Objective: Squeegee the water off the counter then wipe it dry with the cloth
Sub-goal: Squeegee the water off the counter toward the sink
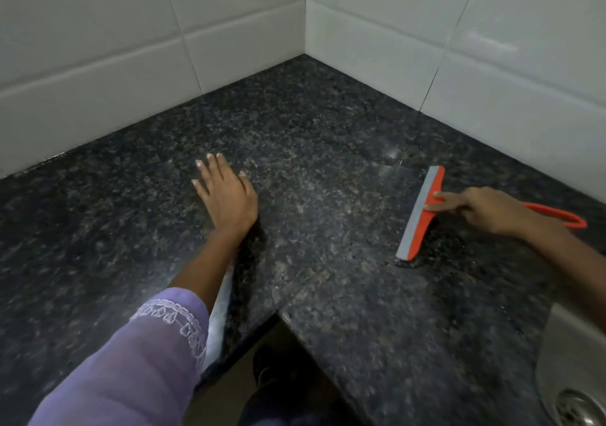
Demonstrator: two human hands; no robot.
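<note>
Orange plastic squeegee with grey rubber blade [423, 212] sits blade-down on the dark speckled granite counter [311, 150]; I see my right hand [485, 210] curled round its handle, two fingers stretched onto the head, while my left hand [226, 192] rests flat, fingers spread, well left of that grip

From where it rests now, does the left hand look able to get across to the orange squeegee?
Probably yes. The left hand lies flat on the counter, and only bare granite lies between it and the squeegee. But the right hand already holds the handle, fingers on the head.
</note>
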